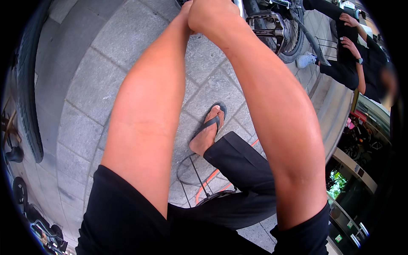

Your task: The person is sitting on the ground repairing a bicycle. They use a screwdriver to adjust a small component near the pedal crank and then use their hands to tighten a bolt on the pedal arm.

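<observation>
Both my forearms reach up to the top edge of the head view, where the hands are close together and partly cut off. My left hand (185,13) is mostly behind my right hand (212,15), which lies over it with its back and wrist showing. The fingers of both are hidden, so what they hold or touch cannot be seen. Just right of my right hand are a bicycle's silver tube (239,7) and a black and metal pedal (277,32). The bicycle's wheel (293,53) stands behind the pedal.
Below my arms are grey paving slabs (144,36) and my foot in a black flip-flop (208,126). An orange cable (203,187) runs by a thin black wire frame (178,172). Another tyre (32,97) stands far left. A person in black (372,70) sits at upper right.
</observation>
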